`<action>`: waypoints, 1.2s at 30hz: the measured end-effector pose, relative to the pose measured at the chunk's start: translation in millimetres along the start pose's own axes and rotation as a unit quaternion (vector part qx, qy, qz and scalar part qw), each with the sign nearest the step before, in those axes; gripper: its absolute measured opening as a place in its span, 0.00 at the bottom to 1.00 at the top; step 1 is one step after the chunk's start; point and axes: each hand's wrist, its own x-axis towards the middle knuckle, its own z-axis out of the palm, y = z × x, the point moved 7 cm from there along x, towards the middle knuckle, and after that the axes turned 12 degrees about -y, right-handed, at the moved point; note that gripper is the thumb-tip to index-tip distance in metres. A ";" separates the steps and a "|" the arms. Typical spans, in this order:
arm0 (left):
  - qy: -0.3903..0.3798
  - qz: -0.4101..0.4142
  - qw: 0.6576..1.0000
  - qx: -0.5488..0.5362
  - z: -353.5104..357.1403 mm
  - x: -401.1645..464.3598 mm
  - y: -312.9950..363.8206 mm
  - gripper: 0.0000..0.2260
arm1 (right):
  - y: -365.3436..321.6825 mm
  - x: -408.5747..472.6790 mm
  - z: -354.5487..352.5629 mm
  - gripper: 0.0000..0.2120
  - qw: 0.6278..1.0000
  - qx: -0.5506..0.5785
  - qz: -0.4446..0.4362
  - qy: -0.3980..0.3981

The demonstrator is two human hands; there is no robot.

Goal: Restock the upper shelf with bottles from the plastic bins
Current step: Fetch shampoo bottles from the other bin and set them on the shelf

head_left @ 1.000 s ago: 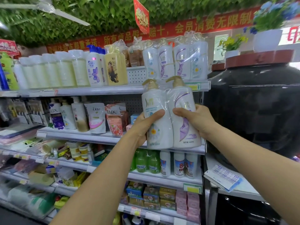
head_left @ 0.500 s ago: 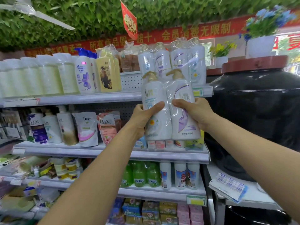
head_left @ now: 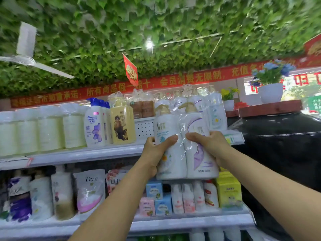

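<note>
Two hands (head_left: 157, 154) — two wrapped bottles (head_left: 186, 146)

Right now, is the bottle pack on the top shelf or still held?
Held: both hands, left and right, grip the bottle pack before the top shelf.

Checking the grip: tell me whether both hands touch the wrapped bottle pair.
Touching. Head view: left hand and right hand curl round the wrapped bottle pair.

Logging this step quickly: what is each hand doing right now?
Left hand: grips the wrapped bottle pair.
Right hand: grips the same bottle pair.
</note>
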 end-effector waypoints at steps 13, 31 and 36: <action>0.004 0.024 0.999 0.024 -15.6 62.4 37.9 0.29 | -32.9 66.3 0.0 0.13 0.999 -0.040 -0.027 -0.019; 0.021 0.138 0.989 0.041 -38.1 150.9 58.4 0.31 | -48.8 165.8 -13.3 0.24 0.988 -0.111 -0.104 -0.031; 0.015 0.126 0.991 0.040 -42.1 165.3 35.6 0.24 | -21.4 177.2 -22.9 0.26 0.989 -0.122 -0.077 -0.029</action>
